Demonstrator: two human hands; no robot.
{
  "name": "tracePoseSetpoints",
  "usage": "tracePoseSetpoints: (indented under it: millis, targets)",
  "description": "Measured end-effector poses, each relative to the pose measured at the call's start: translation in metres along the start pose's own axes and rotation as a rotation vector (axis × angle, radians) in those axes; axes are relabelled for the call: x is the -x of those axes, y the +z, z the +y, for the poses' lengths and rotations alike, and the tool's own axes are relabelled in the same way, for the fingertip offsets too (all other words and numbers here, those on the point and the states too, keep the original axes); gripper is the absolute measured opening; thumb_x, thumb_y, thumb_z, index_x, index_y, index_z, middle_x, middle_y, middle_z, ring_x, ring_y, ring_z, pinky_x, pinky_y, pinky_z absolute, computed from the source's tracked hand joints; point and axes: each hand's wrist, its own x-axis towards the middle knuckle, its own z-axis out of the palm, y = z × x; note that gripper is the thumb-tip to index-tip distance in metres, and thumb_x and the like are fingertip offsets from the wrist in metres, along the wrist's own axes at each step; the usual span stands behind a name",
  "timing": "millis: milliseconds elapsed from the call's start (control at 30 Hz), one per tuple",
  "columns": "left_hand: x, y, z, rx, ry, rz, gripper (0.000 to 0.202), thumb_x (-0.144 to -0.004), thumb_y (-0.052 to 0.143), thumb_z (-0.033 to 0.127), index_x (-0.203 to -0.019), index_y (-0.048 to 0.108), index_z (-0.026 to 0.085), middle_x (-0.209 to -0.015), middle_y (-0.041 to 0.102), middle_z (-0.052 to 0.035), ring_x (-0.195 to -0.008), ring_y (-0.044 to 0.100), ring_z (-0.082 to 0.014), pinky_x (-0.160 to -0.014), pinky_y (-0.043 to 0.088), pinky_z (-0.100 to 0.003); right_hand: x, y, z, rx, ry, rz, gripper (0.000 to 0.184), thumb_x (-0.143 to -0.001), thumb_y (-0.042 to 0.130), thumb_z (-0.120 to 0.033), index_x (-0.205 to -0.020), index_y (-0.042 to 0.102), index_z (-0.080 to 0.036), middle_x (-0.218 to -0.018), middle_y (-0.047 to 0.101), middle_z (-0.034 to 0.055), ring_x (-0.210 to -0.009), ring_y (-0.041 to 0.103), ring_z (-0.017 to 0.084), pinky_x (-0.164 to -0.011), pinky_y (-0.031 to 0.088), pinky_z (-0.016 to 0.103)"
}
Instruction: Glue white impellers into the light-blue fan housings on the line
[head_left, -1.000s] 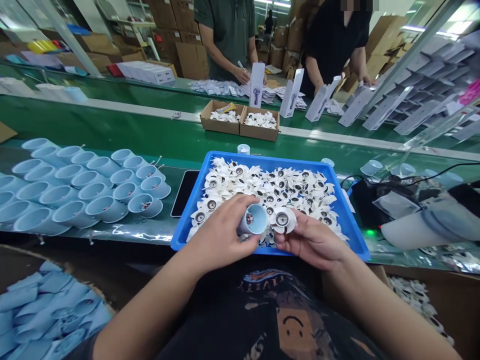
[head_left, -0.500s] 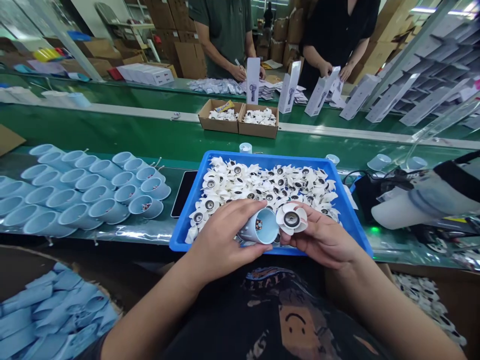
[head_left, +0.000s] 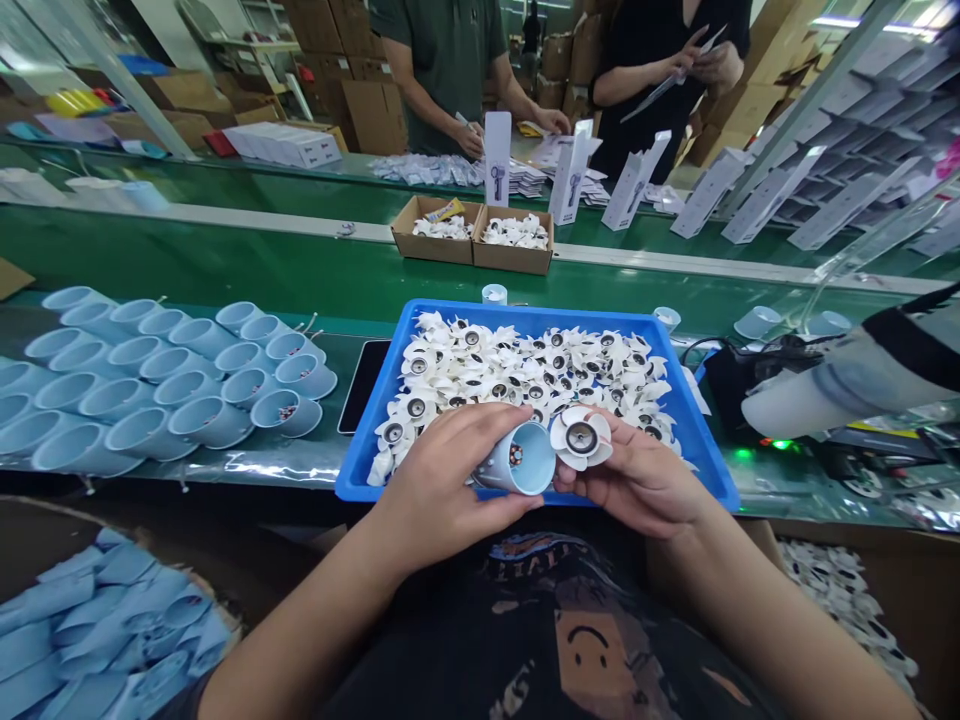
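Observation:
My left hand (head_left: 442,490) is wrapped around a light blue plastic cylinder (head_left: 538,458), its open mouth tilted toward me and to the right. Copper motor windings show deep inside it. Between the fingertips of my right hand (head_left: 637,475) is a white fan impeller (head_left: 581,438), its dark round hub facing me. The impeller is right beside the cylinder's mouth, outside it. Behind both hands lies a blue tray (head_left: 352,450) heaped with more white impellers (head_left: 472,365).
Rows of blue cylinders (head_left: 150,430) stand on the bench at left, beside a dark flat device (head_left: 364,385). More cylinders (head_left: 135,620) fill a box below. Two cardboard boxes (head_left: 514,258) hold impellers. A translucent-ended tool (head_left: 810,400) lies at right. Two people work across the bench.
The cylinder has turned slightly, so its windings show more plainly. Both hands keep their grips. Across the bench, one person has reached toward the papers and the other has lifted a flat white piece.

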Motion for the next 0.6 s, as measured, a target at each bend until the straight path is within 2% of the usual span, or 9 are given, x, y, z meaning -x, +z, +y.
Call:
tracePoseSetpoints:
  millis: [67,133,233,300,367,433,500,533,600]
  targets:
    - [0.001,0.000,-0.001,0.024,-0.012,-0.002,0.066,-0.079,0.079,0.041,-0.136,0.051,0.027,-0.131,0.064,-0.0074,-0.121,0.059,-0.0272,-0.105,0.046,-0.043,0.004,0.004,-0.001,0.078,-0.053,0.031,0.036,-0.084,0.079,-0.038,-0.113,0.063,-0.025,-0.092,0.066,0.0001,-0.081,0.065,0.012,-0.082,0.055,0.025]
    - [0.002,0.001,-0.003,0.069,-0.021,0.000,0.066,-0.078,0.080,0.041,-0.136,0.052,0.027,-0.131,0.064,-0.0067,-0.122,0.059,-0.0266,-0.105,0.047,-0.042,0.011,0.014,-0.007,0.289,-0.196,0.069,0.030,-0.090,0.073,-0.036,-0.117,0.061,-0.029,-0.100,0.065,0.0001,-0.087,0.063,0.012,-0.081,0.054,0.024]
    - [0.002,0.001,-0.003,0.116,0.000,0.009,0.067,-0.078,0.081,0.040,-0.136,0.051,0.027,-0.131,0.065,-0.0064,-0.121,0.060,-0.0255,-0.105,0.048,-0.042,0.020,0.036,-0.019,0.942,-0.432,0.115,0.024,-0.097,0.060,-0.023,-0.120,0.059,-0.030,-0.114,0.060,0.0033,-0.103,0.059,0.016,-0.088,0.051,0.031]
    - [0.002,0.004,-0.002,0.107,0.035,0.018,0.066,-0.078,0.081,0.039,-0.135,0.052,0.025,-0.128,0.066,-0.0071,-0.118,0.062,-0.0254,-0.103,0.049,-0.042,0.021,0.050,-0.024,1.404,-0.447,0.117,0.024,-0.096,0.057,-0.017,-0.118,0.059,-0.025,-0.113,0.058,0.0060,-0.104,0.056,0.021,-0.091,0.049,0.039]
    - [0.003,0.009,0.001,0.073,0.071,0.029,0.060,-0.079,0.080,0.034,-0.132,0.053,0.023,-0.125,0.068,-0.0082,-0.115,0.064,-0.0256,-0.100,0.051,-0.042,0.015,0.059,-0.022,1.675,-0.375,0.110,0.018,-0.094,0.057,-0.015,-0.111,0.062,-0.020,-0.103,0.058,0.0069,-0.096,0.056,0.023,-0.086,0.049,0.044]
    - [0.005,0.015,0.004,0.042,0.089,0.048,0.057,-0.079,0.078,0.030,-0.129,0.054,0.021,-0.122,0.070,-0.0096,-0.113,0.065,-0.0260,-0.098,0.052,-0.043,0.008,0.060,-0.017,1.736,-0.297,0.116,0.012,-0.093,0.058,-0.015,-0.103,0.064,-0.018,-0.097,0.056,0.0062,-0.089,0.056,0.023,-0.081,0.050,0.045]
    - [0.006,0.018,0.007,0.030,0.092,0.059,0.058,-0.080,0.078,0.031,-0.131,0.053,0.021,-0.123,0.069,-0.0107,-0.113,0.066,-0.0264,-0.097,0.053,-0.044,0.003,0.054,-0.011,1.668,-0.285,0.122,0.011,-0.093,0.059,-0.015,-0.100,0.065,-0.020,-0.097,0.053,0.0051,-0.088,0.055,0.021,-0.080,0.050,0.042]
    - [0.006,0.017,0.007,0.034,0.096,0.046,0.060,-0.081,0.078,0.033,-0.133,0.051,0.022,-0.123,0.069,-0.0105,-0.113,0.066,-0.0263,-0.097,0.053,-0.044,0.004,0.050,-0.010,1.615,-0.328,0.117,0.013,-0.093,0.059,-0.015,-0.103,0.066,-0.021,-0.100,0.052,0.0049,-0.091,0.055,0.020,-0.082,0.050,0.040]
    - [0.000,0.009,0.005,0.028,0.123,-0.018,0.067,-0.081,0.078,0.039,-0.138,0.048,0.024,-0.126,0.068,-0.0096,-0.115,0.064,-0.0263,-0.098,0.052,-0.045,0.010,0.039,-0.011,1.527,-0.518,0.111,0.023,-0.093,0.061,-0.015,-0.113,0.064,-0.024,-0.110,0.050,0.0058,-0.101,0.055,0.019,-0.088,0.049,0.036]
